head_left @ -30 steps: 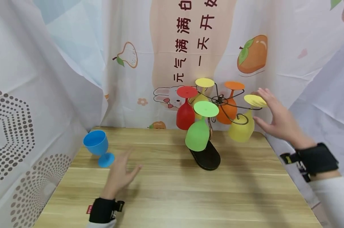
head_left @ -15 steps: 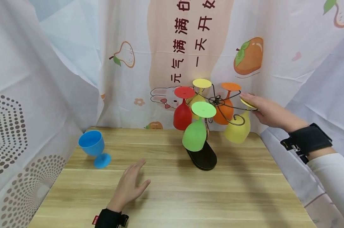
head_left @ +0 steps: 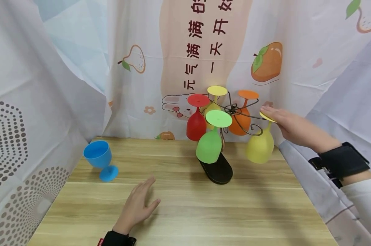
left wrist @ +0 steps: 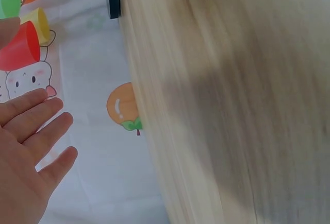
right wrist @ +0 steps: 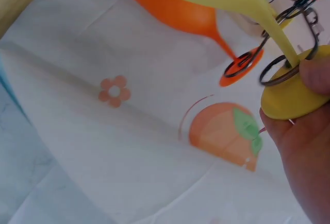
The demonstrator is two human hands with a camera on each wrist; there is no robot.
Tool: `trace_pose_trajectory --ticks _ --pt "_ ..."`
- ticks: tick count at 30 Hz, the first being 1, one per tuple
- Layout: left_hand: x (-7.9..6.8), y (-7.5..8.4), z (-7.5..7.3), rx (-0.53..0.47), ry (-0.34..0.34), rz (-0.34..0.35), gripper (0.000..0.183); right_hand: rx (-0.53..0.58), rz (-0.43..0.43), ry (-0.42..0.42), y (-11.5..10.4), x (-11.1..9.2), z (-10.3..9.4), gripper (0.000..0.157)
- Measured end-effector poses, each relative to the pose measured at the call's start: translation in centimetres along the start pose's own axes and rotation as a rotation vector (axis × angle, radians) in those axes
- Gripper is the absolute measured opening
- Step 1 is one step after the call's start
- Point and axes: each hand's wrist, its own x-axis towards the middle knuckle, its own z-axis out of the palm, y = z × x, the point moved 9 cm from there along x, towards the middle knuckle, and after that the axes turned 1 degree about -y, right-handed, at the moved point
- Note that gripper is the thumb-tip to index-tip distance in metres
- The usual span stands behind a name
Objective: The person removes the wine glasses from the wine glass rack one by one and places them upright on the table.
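Note:
My right hand (head_left: 299, 128) pinches the round foot of a yellow goblet (head_left: 260, 147), thumb on one face and fingers on the other. The goblet hangs upside down at the right of a wire goblet rack (head_left: 233, 109). In the right wrist view, the wire loop (right wrist: 276, 72) lies right at the goblet's stem, beside the foot. My left hand (head_left: 137, 203) is over the table at front left, fingers extended and holding nothing. A blue goblet (head_left: 97, 154) stands upright beyond it at the left.
A red goblet (head_left: 196, 126), a green goblet (head_left: 210, 147), another yellow goblet (head_left: 217, 90) and an orange goblet (head_left: 240, 119) hang upside down on the rack. Its black base (head_left: 219, 171) stands on the wooden table (head_left: 185, 212). A printed curtain (head_left: 142, 85) closes off the back.
My right hand has come onto the yellow goblet's foot and pinched it; the goblet has shifted slightly right and down. My left hand has moved a little right and nearer me.

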Motion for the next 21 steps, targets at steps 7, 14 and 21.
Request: trace_pose_trajectory --ticks 7,14,21 --pt "-0.6 0.2 0.5 0.005 -0.006 0.009 0.068 0.054 0.05 -0.09 -0.2 3.3 0.1 0.062" --pt "-0.9 0.3 0.6 0.026 -0.007 -0.005 0.066 0.085 0.137 -0.092 3.1 4.9 0.0 0.058" --pt "-1.0 0.2 0.3 0.025 -0.013 -0.017 0.066 0.169 0.348 -0.072 8.6 -0.4 1.7 0.054"
